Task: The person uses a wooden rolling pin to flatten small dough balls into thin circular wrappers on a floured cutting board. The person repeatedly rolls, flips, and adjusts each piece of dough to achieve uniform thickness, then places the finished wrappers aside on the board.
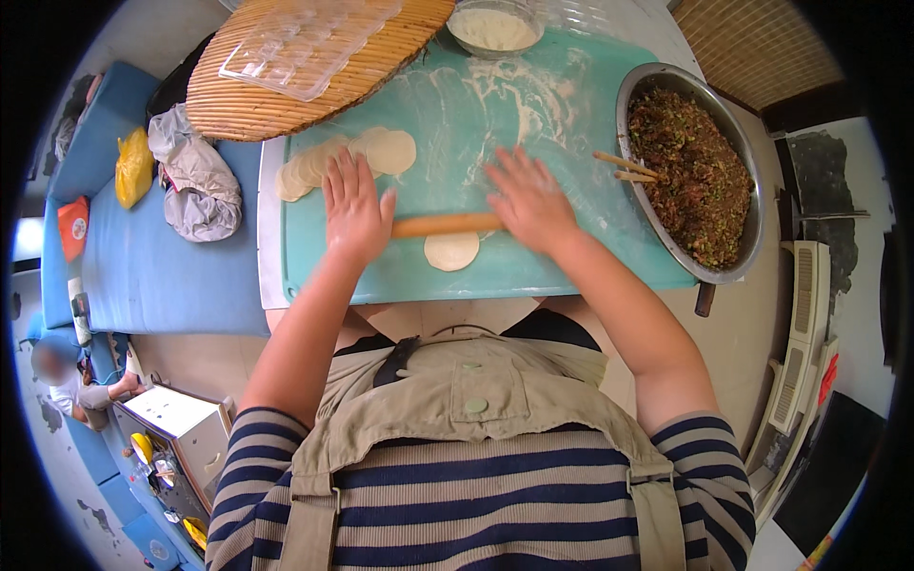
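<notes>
A wooden rolling pin (446,225) lies crosswise on the floured green board (500,282). My left hand (357,210) rests flat at the pin's left end, fingers stretched out. At the other end the palm of my right hand (534,203) covers the pin, its fingers spread forward and somewhat blurred. Between the hands, a round dough wrapper (452,253) lies partly under the pin. Overlapping thin dough rounds (391,150) form a row on the board, just beyond my left fingertips, which hide part of it.
A metal basin of minced filling (689,178) stands at the right, with wooden chopsticks (625,165) over its rim. Behind are a flour bowl (495,30) and a round slatted mat (214,107) under a clear plastic tray (307,50). A person (86,396) sits far left.
</notes>
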`<act>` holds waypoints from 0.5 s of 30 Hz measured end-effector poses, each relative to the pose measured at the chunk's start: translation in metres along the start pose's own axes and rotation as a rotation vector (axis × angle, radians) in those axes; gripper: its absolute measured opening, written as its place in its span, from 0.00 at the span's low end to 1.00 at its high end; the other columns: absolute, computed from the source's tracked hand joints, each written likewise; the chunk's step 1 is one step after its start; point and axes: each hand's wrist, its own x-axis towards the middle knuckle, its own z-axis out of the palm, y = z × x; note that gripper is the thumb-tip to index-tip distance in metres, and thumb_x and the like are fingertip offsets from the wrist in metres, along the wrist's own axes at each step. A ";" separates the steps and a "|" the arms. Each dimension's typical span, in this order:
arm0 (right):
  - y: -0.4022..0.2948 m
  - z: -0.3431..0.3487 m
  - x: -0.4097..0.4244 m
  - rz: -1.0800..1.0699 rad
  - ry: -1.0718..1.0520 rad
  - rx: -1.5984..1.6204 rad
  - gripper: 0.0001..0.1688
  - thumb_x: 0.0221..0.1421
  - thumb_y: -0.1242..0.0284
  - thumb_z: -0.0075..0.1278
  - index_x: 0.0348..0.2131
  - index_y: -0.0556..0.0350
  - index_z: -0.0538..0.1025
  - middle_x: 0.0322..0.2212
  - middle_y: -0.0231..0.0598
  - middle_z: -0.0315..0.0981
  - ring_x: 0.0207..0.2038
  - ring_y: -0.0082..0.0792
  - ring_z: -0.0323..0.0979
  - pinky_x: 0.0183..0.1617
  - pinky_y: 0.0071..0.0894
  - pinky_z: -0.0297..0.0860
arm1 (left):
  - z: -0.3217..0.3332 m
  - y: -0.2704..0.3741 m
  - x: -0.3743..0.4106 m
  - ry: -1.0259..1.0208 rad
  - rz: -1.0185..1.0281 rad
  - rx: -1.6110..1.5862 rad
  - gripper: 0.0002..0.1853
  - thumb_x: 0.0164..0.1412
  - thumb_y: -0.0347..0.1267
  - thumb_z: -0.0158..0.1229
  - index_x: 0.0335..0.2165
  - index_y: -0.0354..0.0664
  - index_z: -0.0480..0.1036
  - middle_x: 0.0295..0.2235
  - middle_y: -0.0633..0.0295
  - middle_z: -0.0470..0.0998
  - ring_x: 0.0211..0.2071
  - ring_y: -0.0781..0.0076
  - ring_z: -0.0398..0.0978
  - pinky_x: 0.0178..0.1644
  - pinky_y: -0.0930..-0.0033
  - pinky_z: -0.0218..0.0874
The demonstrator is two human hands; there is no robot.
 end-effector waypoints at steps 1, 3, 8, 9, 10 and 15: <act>0.005 0.003 0.006 0.044 0.043 -0.012 0.29 0.56 0.58 0.43 0.55 0.49 0.64 0.60 0.39 0.51 0.63 0.46 0.46 0.65 0.46 0.46 | 0.001 0.001 0.010 0.021 -0.027 -0.003 0.35 0.59 0.42 0.47 0.58 0.29 0.51 0.63 0.44 0.40 0.64 0.45 0.38 0.65 0.50 0.31; 0.005 0.004 -0.003 0.041 0.049 -0.018 0.29 0.57 0.58 0.42 0.55 0.49 0.65 0.60 0.40 0.51 0.63 0.47 0.46 0.64 0.47 0.46 | -0.003 0.005 0.005 -0.019 -0.002 0.005 0.35 0.59 0.42 0.47 0.58 0.29 0.51 0.63 0.44 0.40 0.64 0.45 0.38 0.65 0.50 0.31; -0.033 -0.019 -0.076 -0.130 -0.172 0.039 0.29 0.57 0.58 0.42 0.54 0.51 0.65 0.60 0.42 0.51 0.63 0.47 0.46 0.64 0.47 0.48 | -0.018 0.008 -0.088 -0.315 0.205 -0.035 0.35 0.58 0.40 0.47 0.58 0.30 0.52 0.63 0.44 0.42 0.64 0.45 0.39 0.65 0.49 0.33; -0.032 -0.018 -0.071 -0.115 -0.155 0.055 0.29 0.57 0.58 0.42 0.54 0.51 0.65 0.60 0.42 0.51 0.63 0.46 0.46 0.64 0.47 0.48 | -0.015 0.004 -0.082 -0.254 0.177 -0.030 0.35 0.58 0.41 0.47 0.58 0.30 0.51 0.63 0.44 0.41 0.64 0.45 0.39 0.65 0.49 0.32; -0.028 -0.014 -0.056 -0.103 -0.137 0.073 0.29 0.57 0.58 0.42 0.54 0.51 0.65 0.60 0.42 0.51 0.63 0.46 0.46 0.64 0.47 0.48 | -0.008 -0.002 -0.066 -0.192 0.147 -0.022 0.35 0.58 0.41 0.46 0.58 0.30 0.51 0.63 0.44 0.41 0.64 0.45 0.38 0.65 0.49 0.32; 0.008 -0.001 0.004 0.091 0.034 -0.011 0.29 0.58 0.58 0.41 0.55 0.51 0.64 0.60 0.44 0.51 0.63 0.45 0.45 0.65 0.46 0.45 | 0.004 -0.004 0.012 0.032 -0.079 0.026 0.36 0.60 0.44 0.44 0.58 0.29 0.50 0.63 0.43 0.39 0.64 0.45 0.37 0.65 0.51 0.29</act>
